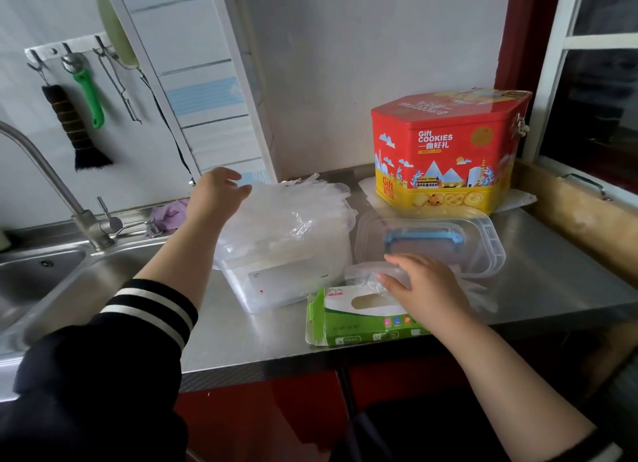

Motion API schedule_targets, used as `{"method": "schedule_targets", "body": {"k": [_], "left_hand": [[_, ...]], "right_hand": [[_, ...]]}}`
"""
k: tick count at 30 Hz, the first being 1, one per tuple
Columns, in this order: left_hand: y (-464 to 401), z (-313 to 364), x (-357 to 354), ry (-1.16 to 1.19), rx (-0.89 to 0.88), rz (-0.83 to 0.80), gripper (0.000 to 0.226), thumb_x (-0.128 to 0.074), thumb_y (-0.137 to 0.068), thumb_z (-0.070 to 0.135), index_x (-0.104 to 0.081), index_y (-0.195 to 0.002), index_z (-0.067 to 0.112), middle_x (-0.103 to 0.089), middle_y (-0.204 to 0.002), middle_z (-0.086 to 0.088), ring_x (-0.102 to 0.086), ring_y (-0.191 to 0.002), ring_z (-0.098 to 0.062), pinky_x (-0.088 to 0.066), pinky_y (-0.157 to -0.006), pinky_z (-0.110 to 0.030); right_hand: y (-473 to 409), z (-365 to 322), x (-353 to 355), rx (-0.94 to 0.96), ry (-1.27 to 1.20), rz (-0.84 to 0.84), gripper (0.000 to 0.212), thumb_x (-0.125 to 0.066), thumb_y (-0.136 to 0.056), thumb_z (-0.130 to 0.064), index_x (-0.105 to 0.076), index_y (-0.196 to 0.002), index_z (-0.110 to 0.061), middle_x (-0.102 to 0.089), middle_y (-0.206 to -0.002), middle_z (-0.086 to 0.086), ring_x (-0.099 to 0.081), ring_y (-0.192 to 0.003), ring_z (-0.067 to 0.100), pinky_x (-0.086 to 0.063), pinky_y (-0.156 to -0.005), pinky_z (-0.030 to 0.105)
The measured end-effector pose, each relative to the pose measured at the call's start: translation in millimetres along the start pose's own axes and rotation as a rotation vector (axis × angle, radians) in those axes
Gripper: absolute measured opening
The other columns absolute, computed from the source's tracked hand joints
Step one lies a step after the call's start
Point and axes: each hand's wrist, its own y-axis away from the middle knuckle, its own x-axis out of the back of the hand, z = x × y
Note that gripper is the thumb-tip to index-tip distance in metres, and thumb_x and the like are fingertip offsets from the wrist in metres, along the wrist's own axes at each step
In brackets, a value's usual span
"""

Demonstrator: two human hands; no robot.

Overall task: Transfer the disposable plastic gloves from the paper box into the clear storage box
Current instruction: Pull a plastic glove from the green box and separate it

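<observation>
Stainless steel countertop [535, 271], white wall behind. My left hand [217, 194], fingers relaxed, presses clear plastic gloves [293, 213] heaped over clear storage box [276, 285]. My right hand [424, 289], fingers clamped on more gloves, above green-white paper box [348, 327] at front edge.

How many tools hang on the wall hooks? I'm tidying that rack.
4: dark brush at left, green-handled tool, metal tongs, then pale spatula rightmost. None seem hidden.
</observation>
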Motion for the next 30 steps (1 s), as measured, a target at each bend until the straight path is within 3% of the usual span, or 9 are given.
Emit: {"method": "schedule_targets", "body": {"k": [3,6,10,13,18,20,24,28,30], "left_hand": [[8,8,2,-0.178,-0.13,0.12,0.035,-0.066,-0.088,0.03,-0.061,-0.121,0.021,-0.057,-0.126,-0.008,-0.045,-0.119,-0.031,-0.034,-0.101,-0.035],[26,30,2,-0.162,-0.29,0.237,0.031,-0.063,-0.09,0.022,-0.062,-0.122,0.022,-0.055,-0.128,-0.009,-0.042,-0.12,-0.033,-0.033,-0.1,-0.034],[61,66,-4,0.075,-0.526,0.226,0.023,-0.06,-0.091,0.016,-0.066,-0.113,0.019,-0.065,-0.113,0.002,-0.055,-0.102,-0.019,-0.04,-0.082,-0.023],[91,91,-13,0.295,-0.544,0.04,0.013,-0.06,-0.092,0.017,-0.07,-0.101,0.018,-0.07,-0.095,0.008,-0.061,-0.082,-0.007,-0.046,-0.071,-0.015],[128,108,-22,0.362,-0.393,-0.379,0.037,-0.048,-0.101,0.03,-0.071,-0.083,0.007,-0.074,-0.08,-0.002,-0.07,-0.072,-0.018,-0.055,-0.062,-0.03],[137,110,-26,0.315,-0.293,-0.558,0.052,-0.039,-0.102,0.041,-0.071,-0.081,0.005,-0.074,-0.084,-0.006,-0.072,-0.074,-0.02,-0.057,-0.065,-0.031],[141,111,-44,0.298,-0.089,-0.847,0.085,-0.015,-0.094,0.066,-0.07,-0.1,0.001,-0.074,-0.098,-0.012,-0.071,-0.091,-0.025,-0.057,-0.08,-0.034],[132,117,-53,0.626,0.14,-0.97,0.097,-0.015,-0.082,0.08,-0.067,-0.11,0.003,-0.072,-0.104,-0.012,-0.069,-0.097,-0.025,-0.056,-0.088,-0.036],[126,121,-51,0.716,0.142,-0.97,0.078,-0.033,-0.087,0.072,-0.07,-0.103,0.006,-0.072,-0.097,-0.012,-0.07,-0.091,-0.024,-0.057,-0.083,-0.034]], "right_hand": [[-2,-2,-2,-0.012,0.085,-0.071,0.043,-0.056,-0.092,-0.047,-0.062,-0.126,-0.022,-0.061,-0.13,-0.007,-0.053,-0.121,0.016,-0.034,-0.103,0.031],[-1,-2,-5,0.002,-0.016,-0.01,0.018,-0.066,-0.089,-0.032,-0.075,-0.098,-0.018,-0.072,-0.106,-0.003,-0.063,-0.1,0.021,-0.044,-0.092,0.035],[-2,-3,-6,-0.073,-0.177,0.087,0.01,-0.068,-0.088,-0.02,-0.075,-0.092,-0.014,-0.073,-0.095,0.001,-0.065,-0.09,0.021,-0.051,-0.082,0.036],[-4,-4,0,-0.187,-0.371,0.147,0.014,-0.065,-0.091,-0.025,-0.073,-0.096,-0.015,-0.07,-0.094,-0.006,-0.061,-0.087,0.01,-0.045,-0.07,0.018],[-8,-2,11,-0.303,-0.707,0.288,0.015,-0.063,-0.092,-0.026,-0.069,-0.09,-0.012,-0.063,-0.074,-0.017,-0.056,-0.068,-0.009,-0.04,-0.064,0.01],[-9,-1,17,-0.325,-0.756,0.363,0.027,-0.061,-0.093,-0.029,-0.068,-0.084,-0.005,-0.057,-0.063,-0.007,-0.046,-0.054,-0.003,-0.037,-0.056,0.015],[-1,-8,25,-0.216,-0.817,0.499,0.041,-0.053,-0.098,-0.031,-0.063,-0.087,0.008,-0.05,-0.065,0.017,-0.042,-0.058,0.019,-0.036,-0.059,0.027],[6,-20,27,0.144,-0.572,0.581,0.021,-0.053,-0.098,-0.019,-0.07,-0.105,-0.008,-0.069,-0.099,-0.01,-0.062,-0.092,-0.005,-0.046,-0.083,0.014],[2,-16,21,0.345,-0.377,0.575,0.026,-0.051,-0.097,-0.017,-0.068,-0.113,-0.006,-0.064,-0.118,-0.007,-0.06,-0.113,0.009,-0.045,-0.098,0.022]]}}
